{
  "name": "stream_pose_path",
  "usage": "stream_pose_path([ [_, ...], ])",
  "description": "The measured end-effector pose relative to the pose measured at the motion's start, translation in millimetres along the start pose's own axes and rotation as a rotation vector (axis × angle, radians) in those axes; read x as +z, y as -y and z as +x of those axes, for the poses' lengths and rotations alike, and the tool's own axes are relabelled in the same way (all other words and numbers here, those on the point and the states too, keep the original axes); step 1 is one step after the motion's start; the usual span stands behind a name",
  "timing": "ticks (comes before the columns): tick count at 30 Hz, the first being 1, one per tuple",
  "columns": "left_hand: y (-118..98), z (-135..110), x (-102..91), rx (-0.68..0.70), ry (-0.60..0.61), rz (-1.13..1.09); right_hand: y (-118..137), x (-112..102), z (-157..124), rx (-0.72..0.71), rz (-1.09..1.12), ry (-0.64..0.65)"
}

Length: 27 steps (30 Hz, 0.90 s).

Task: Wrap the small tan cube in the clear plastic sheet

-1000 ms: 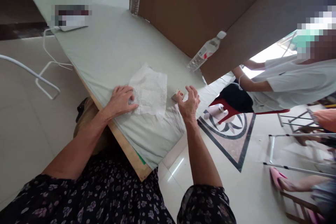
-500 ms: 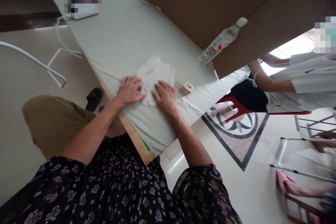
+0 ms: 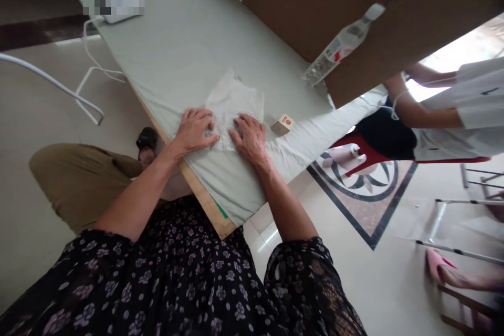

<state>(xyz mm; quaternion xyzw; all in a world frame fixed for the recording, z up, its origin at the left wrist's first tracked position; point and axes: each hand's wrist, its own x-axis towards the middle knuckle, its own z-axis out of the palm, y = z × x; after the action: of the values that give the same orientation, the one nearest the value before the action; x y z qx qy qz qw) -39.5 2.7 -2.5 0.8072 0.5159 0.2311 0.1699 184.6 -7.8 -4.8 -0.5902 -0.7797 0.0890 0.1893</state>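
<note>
White bubble wrap (image 3: 235, 104) lies on the grey-green table cloth (image 3: 185, 47), its near edge under both my hands. My left hand (image 3: 196, 129) and right hand (image 3: 249, 136) press flat, fingers spread, gripping nothing. I judge even downward pressure keeps the sheet smooth; the small carton (image 3: 282, 125) sits just beside my right hand.

You were in a tiled hall set up as a makeshift workroom: a long cloth-covered table (image 3: 185, 47) split by cardboard dividers (image 3: 315, 5), a patterned floor inlay (image 3: 362, 189), and another person (image 3: 444, 115) seated at the next station.
</note>
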Motion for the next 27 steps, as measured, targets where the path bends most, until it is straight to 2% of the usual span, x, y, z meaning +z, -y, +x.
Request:
stream_pose_path([
  [27, -2.1, 0.0, -0.6, -0.017, -0.008, 0.006, 0.1, 1.1, 1.4, 0.008, 0.007, -0.012],
])
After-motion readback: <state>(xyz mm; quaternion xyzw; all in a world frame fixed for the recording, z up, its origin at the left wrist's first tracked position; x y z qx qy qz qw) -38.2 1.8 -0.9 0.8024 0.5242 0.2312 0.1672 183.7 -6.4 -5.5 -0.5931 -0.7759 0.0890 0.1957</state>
